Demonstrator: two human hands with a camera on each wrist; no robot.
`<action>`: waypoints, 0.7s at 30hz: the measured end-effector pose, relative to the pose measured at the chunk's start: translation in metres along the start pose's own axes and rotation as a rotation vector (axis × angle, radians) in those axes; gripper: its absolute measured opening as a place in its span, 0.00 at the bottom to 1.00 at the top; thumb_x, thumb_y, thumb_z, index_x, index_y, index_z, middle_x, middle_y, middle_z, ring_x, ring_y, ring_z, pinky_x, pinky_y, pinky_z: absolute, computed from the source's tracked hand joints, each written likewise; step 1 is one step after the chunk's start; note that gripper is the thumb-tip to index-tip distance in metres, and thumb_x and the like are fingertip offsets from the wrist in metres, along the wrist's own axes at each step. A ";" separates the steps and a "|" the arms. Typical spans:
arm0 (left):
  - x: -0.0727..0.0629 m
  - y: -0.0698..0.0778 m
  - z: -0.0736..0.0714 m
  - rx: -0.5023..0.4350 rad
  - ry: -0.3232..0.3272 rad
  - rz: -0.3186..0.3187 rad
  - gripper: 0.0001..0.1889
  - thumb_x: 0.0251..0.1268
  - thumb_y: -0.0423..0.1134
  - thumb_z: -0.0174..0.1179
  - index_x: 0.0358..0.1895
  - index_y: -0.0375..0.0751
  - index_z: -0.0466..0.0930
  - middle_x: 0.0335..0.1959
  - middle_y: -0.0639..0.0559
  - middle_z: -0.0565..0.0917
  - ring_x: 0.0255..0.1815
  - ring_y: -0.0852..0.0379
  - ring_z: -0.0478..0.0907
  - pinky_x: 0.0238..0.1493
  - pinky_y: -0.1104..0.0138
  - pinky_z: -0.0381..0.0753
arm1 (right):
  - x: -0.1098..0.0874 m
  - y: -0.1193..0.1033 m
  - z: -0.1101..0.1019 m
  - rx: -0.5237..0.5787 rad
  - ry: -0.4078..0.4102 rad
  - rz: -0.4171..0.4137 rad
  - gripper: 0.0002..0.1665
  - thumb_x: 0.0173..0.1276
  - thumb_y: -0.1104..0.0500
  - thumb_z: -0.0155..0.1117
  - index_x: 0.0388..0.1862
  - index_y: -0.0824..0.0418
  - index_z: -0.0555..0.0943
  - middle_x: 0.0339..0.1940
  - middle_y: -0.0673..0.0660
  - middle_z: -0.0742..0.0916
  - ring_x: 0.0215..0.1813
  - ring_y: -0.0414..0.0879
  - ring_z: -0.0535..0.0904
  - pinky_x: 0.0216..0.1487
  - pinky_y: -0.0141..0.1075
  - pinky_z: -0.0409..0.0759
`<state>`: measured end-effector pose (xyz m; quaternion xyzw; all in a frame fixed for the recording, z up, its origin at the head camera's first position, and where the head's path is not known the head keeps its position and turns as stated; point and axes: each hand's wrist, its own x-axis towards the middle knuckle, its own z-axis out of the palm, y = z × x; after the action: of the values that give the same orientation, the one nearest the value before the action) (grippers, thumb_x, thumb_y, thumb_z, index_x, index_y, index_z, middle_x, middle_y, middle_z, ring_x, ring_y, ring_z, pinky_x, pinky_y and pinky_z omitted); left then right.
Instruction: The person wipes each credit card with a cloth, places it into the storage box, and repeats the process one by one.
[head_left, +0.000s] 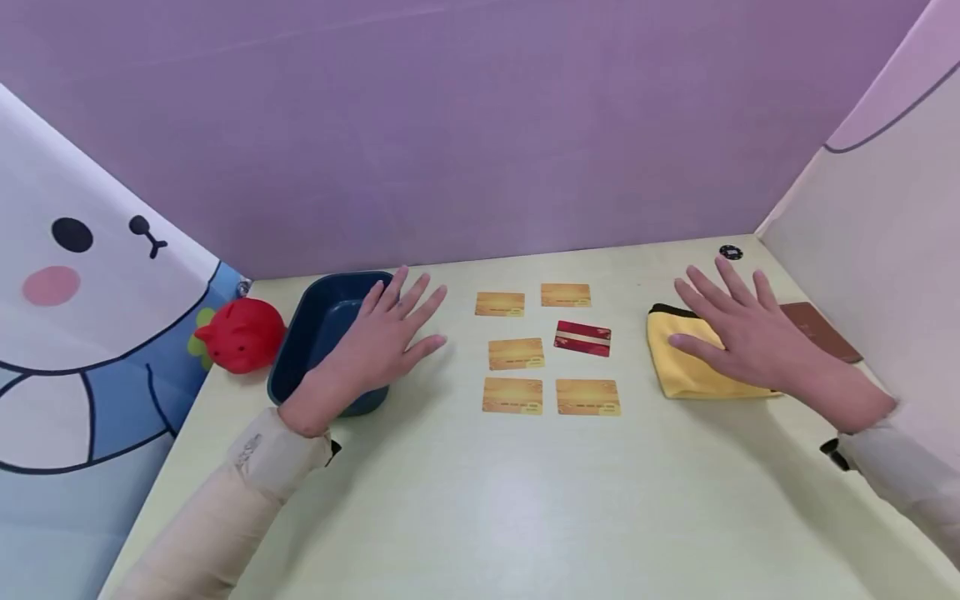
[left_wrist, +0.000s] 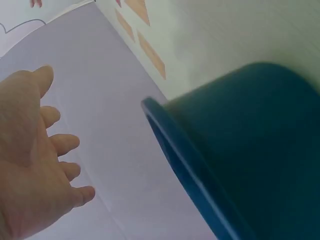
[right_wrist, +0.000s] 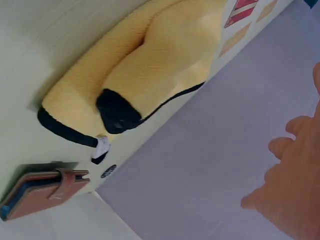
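My left hand point(head_left: 382, 342) is held over the right side of a dark blue bin point(head_left: 300, 342), fingers spread and nothing in them. In the left wrist view the bin's wall point(left_wrist: 240, 130) fills the right side, apart from the hand point(left_wrist: 35, 155). My right hand point(head_left: 750, 333) hovers spread above a folded yellow cloth point(head_left: 675, 367) with black edging, holding nothing; the right wrist view shows the cloth point(right_wrist: 165, 55) apart from the fingers. Between the hands lie several gold cards point(head_left: 512, 396) and one red card point(head_left: 582, 338) with a pale stripe, flat on the table.
A red piggy bank point(head_left: 246, 335) stands left of the bin. Beyond the cloth, at the right edge, lies a brown wallet point(head_left: 821, 332) with a strap closure. A black poker chip point(head_left: 731, 252) sits near the back right corner. A purple wall point(head_left: 480, 133) borders the table's back.
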<state>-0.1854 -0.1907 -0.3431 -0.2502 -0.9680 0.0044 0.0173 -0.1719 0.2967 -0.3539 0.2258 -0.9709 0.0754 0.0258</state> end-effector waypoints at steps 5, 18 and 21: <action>0.018 0.012 -0.005 -0.067 0.036 0.032 0.36 0.76 0.59 0.50 0.80 0.52 0.53 0.81 0.45 0.56 0.83 0.42 0.47 0.78 0.42 0.53 | 0.002 0.013 0.010 0.116 -0.135 0.062 0.48 0.75 0.36 0.54 0.83 0.56 0.51 0.83 0.64 0.57 0.83 0.66 0.36 0.73 0.73 0.35; 0.098 0.020 -0.003 -0.225 -0.395 -0.280 0.35 0.72 0.53 0.58 0.79 0.53 0.58 0.78 0.48 0.64 0.76 0.47 0.62 0.76 0.51 0.62 | 0.002 0.043 0.052 0.211 -0.287 0.003 0.42 0.75 0.43 0.57 0.76 0.68 0.62 0.77 0.76 0.62 0.76 0.77 0.53 0.69 0.71 0.53; 0.109 0.019 0.005 -0.243 -0.435 -0.331 0.35 0.72 0.51 0.58 0.79 0.53 0.58 0.79 0.49 0.62 0.78 0.47 0.59 0.77 0.49 0.59 | 0.002 0.044 0.053 0.182 -0.296 0.002 0.43 0.74 0.41 0.58 0.77 0.67 0.63 0.77 0.75 0.62 0.77 0.75 0.53 0.69 0.73 0.51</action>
<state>-0.2719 -0.1214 -0.3449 -0.0825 -0.9701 -0.0607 -0.2201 -0.1944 0.3263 -0.4117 0.2351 -0.9534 0.1290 -0.1380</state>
